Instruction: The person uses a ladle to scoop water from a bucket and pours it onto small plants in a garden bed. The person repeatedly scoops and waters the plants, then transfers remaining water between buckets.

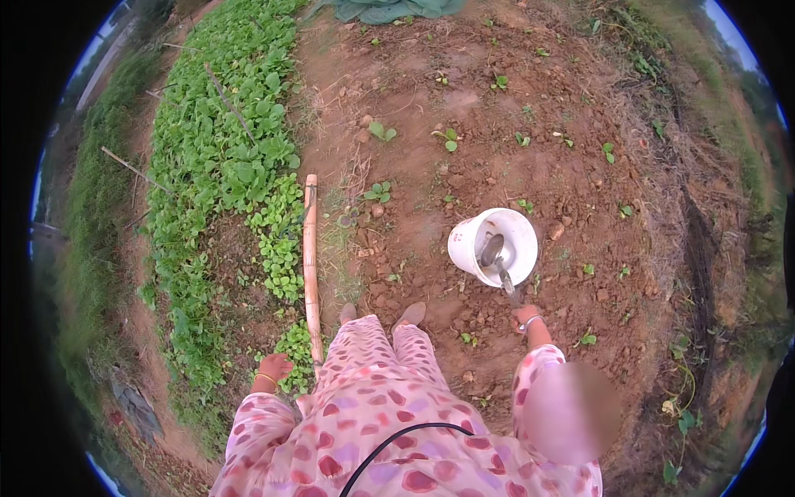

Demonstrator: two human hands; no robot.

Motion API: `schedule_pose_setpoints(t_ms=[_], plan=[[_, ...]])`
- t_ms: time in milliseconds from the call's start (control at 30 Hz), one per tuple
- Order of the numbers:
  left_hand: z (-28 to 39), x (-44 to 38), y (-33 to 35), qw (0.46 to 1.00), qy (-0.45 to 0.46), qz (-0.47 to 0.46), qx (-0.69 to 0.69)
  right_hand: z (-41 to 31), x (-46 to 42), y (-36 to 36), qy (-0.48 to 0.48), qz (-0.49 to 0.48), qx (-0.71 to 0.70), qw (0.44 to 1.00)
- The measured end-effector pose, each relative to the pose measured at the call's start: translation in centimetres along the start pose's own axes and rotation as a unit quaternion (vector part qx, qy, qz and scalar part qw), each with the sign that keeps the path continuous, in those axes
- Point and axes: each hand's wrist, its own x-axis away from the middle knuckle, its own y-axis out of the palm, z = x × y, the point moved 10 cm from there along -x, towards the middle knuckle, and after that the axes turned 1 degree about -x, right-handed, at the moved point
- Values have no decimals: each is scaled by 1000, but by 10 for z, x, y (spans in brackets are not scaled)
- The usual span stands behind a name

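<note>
My right hand, with a silver-coloured bangle at its wrist, grips the handle of a metal ladle. The ladle's bowl lies within the outline of a white plastic bucket, over its inside. Whether it touches the bucket wall or any liquid, I cannot tell. The bucket is on or just above the reddish soil, and bears red writing. My left hand hangs at my side with nothing in it, fingers loosely apart, above low green leaves. Around the bucket grow small leafy seedlings, spaced across the soil.
A bamboo pole lies along the left of my feet, bordering a dense bed of leafy greens. Thin sticks poke out of that bed. Green netting is bunched at the far end; dark netting runs along the right edge.
</note>
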Motion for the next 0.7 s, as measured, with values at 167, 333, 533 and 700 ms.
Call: schedule_pose_setpoints(t_ms=[167,333,533,700], plan=[[-33,16,-18,999,-21,32,9,2,-32,79,9,-69,-202,977],[-47,26,-10,999,-34,29,23,-1,13,61,-9,-124,-314,941],[-44,-4,-3,1000,-16,8,0,36,93,3,-42,-171,-329,928],[-12,-17,13,1000,1,-21,-22,34,178,-31,-69,-137,-336,929]])
